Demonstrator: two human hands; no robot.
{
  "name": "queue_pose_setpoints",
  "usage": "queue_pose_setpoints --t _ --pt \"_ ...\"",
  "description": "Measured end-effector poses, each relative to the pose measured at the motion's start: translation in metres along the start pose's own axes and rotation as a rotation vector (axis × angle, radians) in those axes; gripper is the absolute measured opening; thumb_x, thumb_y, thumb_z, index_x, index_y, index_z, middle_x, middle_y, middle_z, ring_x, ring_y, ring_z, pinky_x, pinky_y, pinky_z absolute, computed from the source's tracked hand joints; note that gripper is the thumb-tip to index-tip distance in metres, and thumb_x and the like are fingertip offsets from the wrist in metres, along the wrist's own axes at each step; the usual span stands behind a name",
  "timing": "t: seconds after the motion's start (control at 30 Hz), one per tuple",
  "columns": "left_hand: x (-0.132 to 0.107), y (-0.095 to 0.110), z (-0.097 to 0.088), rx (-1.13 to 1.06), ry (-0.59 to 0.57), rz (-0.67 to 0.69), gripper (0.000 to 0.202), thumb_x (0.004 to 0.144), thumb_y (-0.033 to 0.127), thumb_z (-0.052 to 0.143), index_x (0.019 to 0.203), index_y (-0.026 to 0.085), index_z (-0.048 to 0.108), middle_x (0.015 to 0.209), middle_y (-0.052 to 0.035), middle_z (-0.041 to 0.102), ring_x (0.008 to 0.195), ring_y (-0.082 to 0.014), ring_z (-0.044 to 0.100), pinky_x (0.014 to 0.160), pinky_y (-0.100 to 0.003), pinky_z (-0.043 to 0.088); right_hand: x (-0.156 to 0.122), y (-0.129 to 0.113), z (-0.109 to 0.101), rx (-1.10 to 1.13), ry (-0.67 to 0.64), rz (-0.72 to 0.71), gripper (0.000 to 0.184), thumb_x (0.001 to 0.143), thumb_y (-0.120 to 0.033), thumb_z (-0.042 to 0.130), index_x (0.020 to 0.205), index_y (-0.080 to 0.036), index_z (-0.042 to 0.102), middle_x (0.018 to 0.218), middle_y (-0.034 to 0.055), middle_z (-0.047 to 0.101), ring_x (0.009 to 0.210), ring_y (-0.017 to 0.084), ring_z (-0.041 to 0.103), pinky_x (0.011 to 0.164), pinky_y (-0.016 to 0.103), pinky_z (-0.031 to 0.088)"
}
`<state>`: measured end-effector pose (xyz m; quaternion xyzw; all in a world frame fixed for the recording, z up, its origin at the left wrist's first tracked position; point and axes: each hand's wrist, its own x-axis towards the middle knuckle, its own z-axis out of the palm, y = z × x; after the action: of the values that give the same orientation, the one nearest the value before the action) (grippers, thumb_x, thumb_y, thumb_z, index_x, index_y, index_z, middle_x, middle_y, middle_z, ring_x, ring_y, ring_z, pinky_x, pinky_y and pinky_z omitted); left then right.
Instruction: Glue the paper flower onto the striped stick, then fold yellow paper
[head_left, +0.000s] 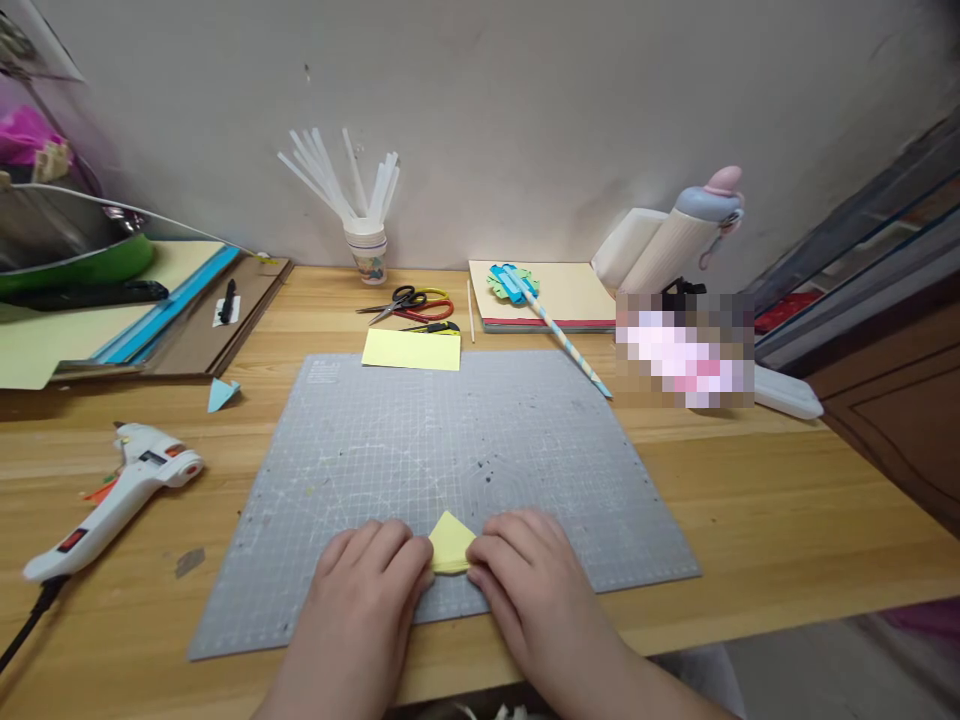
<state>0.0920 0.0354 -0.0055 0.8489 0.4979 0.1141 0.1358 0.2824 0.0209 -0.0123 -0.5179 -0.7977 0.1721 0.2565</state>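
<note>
A small folded piece of yellow paper (450, 545) lies at the near edge of a grey cutting mat (450, 450). My left hand (367, 590) presses on its left side with the fingers curled down onto it. On the paper's right side rests my right hand (525, 580), fingers bent and pinching the fold. Both hands hold the paper flat against the mat, and only its pointed top shows between them.
A yellow paper sheet (411, 350) lies at the mat's far edge, with scissors (409, 303) behind it. A white glue gun (120, 495) lies left. A cup of glue sticks (366, 250), stacked coloured paper (547, 295), a blue striped stick (566, 345) and a bottle (690, 235) stand further back.
</note>
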Motion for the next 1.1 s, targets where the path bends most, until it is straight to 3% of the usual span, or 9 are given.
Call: queue_pose_setpoints --t 0.33,0.47,0.6,0.8,0.97,1.1 --pt "0.010 0.018 0.007 0.012 0.090 -0.015 0.020 0.084 0.007 0.041 0.075 0.020 0.053 0.076 -0.0010 0.054 0.075 -0.0192 0.046 0.072 -0.034 0.031 0.000 0.003 0.013 -0.032 -0.022 0.010 0.016 0.087 -0.008 0.043 0.082 -0.019 0.054 0.080 0.0023 0.055 0.077 0.018 0.046 0.069 0.032 0.031" --pt "0.016 0.021 0.004 0.072 -0.016 -0.046 0.025 0.080 0.002 0.037 0.074 0.019 0.054 0.075 -0.0030 0.054 0.075 -0.0209 0.045 0.070 -0.035 0.031 0.004 -0.001 0.012 -0.067 -0.016 0.044 0.020 0.085 -0.005 0.041 0.079 -0.019 0.054 0.077 0.0014 0.055 0.074 0.017 0.045 0.067 0.031 0.030" --pt "0.017 0.019 -0.001 0.085 -0.057 -0.039 0.022 0.084 0.007 0.039 0.077 0.020 0.055 0.077 -0.0022 0.055 0.077 -0.0220 0.047 0.071 -0.036 0.029 0.008 -0.003 0.004 -0.079 -0.030 0.053 0.017 0.087 -0.009 0.045 0.077 -0.020 0.054 0.075 -0.0003 0.056 0.073 0.016 0.049 0.067 0.030 0.029" --pt "0.006 0.005 -0.008 0.050 0.025 -0.050 0.012 0.088 0.021 0.049 0.079 0.022 0.057 0.079 0.0011 0.058 0.078 -0.0197 0.050 0.074 -0.035 0.029 -0.001 0.004 -0.004 -0.091 0.031 0.076 0.014 0.089 -0.014 0.049 0.078 -0.021 0.056 0.076 -0.0011 0.059 0.074 0.017 0.050 0.069 0.031 0.027" --pt "0.000 -0.001 -0.008 0.050 0.064 -0.044 0.012 0.089 0.022 0.048 0.081 0.022 0.057 0.080 0.0009 0.058 0.079 -0.0187 0.051 0.075 -0.034 0.029 -0.004 0.008 -0.007 -0.091 0.011 0.097 0.015 0.088 -0.014 0.047 0.078 -0.020 0.056 0.078 0.0012 0.059 0.075 0.018 0.049 0.069 0.033 0.027" --pt "0.008 0.004 -0.011 0.091 0.004 -0.058 0.017 0.089 0.018 0.045 0.077 0.021 0.058 0.079 -0.0011 0.058 0.079 -0.0209 0.050 0.073 -0.036 0.029 0.002 0.002 -0.012 -0.124 -0.043 0.133 0.016 0.086 -0.013 0.047 0.075 -0.020 0.056 0.076 0.0018 0.059 0.074 0.019 0.051 0.070 0.034 0.031"
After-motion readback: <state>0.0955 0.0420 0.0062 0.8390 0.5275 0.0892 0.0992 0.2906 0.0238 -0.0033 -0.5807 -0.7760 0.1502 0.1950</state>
